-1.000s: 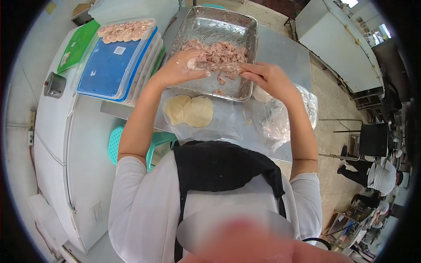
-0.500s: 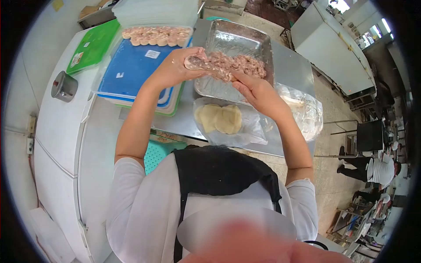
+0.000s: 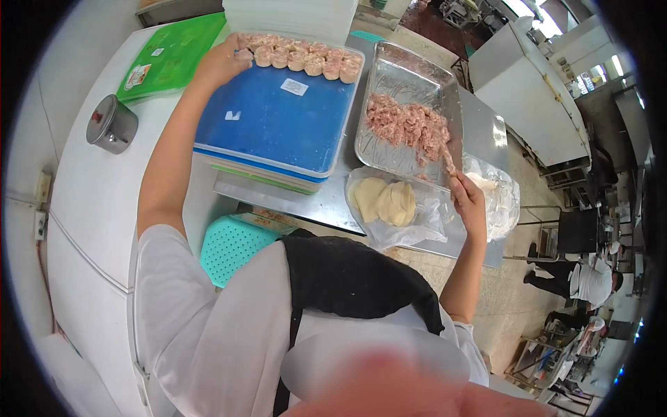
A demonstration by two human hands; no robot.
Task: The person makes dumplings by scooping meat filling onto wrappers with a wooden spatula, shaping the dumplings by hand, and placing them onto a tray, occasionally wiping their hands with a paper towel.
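At the far left end of the rows of shumai dumplings (image 3: pixel 306 59), my left hand (image 3: pixel 224 61) has its fingers closed around a dumpling, which they partly hide. The dumplings sit on a blue tray lid (image 3: pixel 271 132) atop a stack of lidded trays. My right hand (image 3: pixel 469 198) grips a meat-smeared spatula (image 3: pixel 448 161), its far end in or against the ground meat filling (image 3: pixel 406 125). That filling lies in a metal pan (image 3: pixel 389 69). Nearer to me, round yellowish wrappers (image 3: pixel 382 201) rest on a clear plastic bag.
A metal pot with a lid (image 3: pixel 112 125) and a green tray lid (image 3: pixel 170 52) are on the white freezer at left. Clear plastic bags (image 3: pixel 493 198) lie right of the pan. A turquoise stool (image 3: pixel 236 247) stands below. Another person (image 3: pixel 587 281) is far right.
My left hand has moved from over the pan to the left end of the dumpling rows. My right hand has drawn back toward the pan's near right corner with the spatula. The view has shifted.
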